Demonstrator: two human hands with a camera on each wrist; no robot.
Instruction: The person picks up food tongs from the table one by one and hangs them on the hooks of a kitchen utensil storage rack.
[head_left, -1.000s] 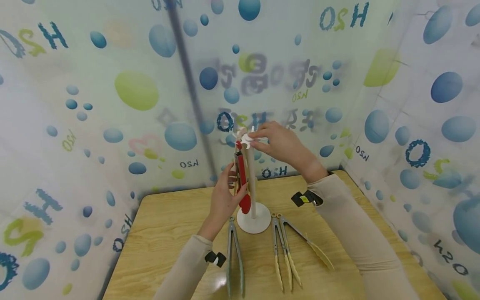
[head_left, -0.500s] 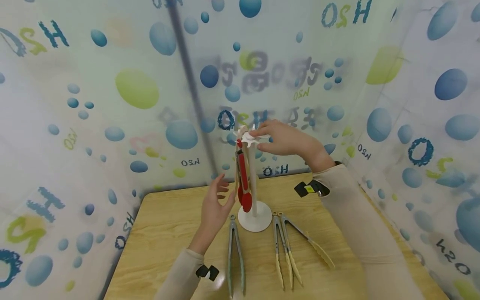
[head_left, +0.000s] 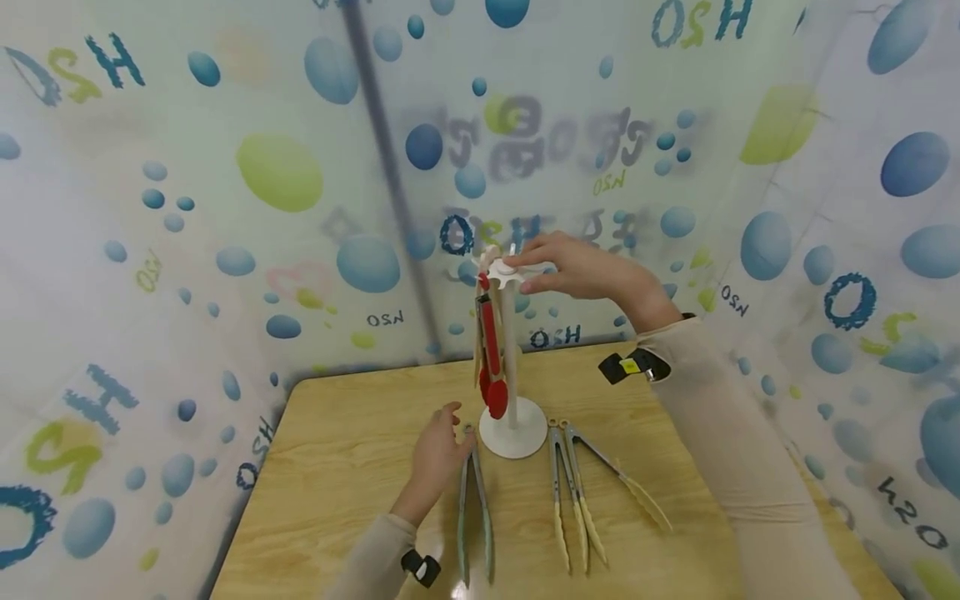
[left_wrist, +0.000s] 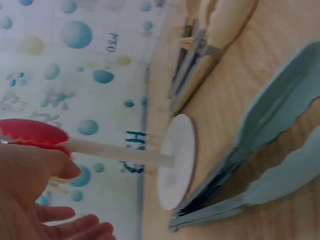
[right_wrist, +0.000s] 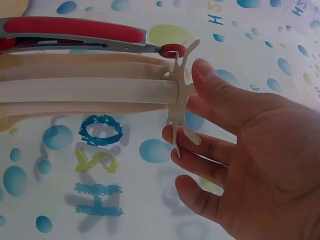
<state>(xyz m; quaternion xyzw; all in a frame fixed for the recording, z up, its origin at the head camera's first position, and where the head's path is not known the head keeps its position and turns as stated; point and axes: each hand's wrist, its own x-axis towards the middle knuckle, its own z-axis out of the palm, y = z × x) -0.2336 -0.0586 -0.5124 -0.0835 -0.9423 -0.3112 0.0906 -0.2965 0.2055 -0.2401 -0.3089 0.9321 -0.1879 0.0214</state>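
A white utensil stand (head_left: 512, 333) rises from a round base (head_left: 517, 429) on the table. My right hand (head_left: 573, 265) holds its hooked top (right_wrist: 180, 95), thumb on one side and fingers on the other. Red-handled tongs with red heads (head_left: 491, 350) hang from a hook by a red ring. Pale utensils (right_wrist: 85, 65), partly hidden behind the post, hang there too. My left hand (head_left: 435, 454), fingers loosely bent and holding nothing, is beside the upper end of tongs with green heads (head_left: 487, 533); in the left wrist view those tongs (left_wrist: 280, 115) lie apart from the fingers.
To the right of the green tongs, two pairs of tongs with yellowish heads (head_left: 587, 517) lie with their ring ends together near the stand's base. The wooden table (head_left: 337, 442) meets a bubble-patterned backdrop (head_left: 277, 275) behind and at both sides.
My left hand has let go of the hanging red tongs and moved down to beside the green tongs. My right hand has stayed at the top of the stand.
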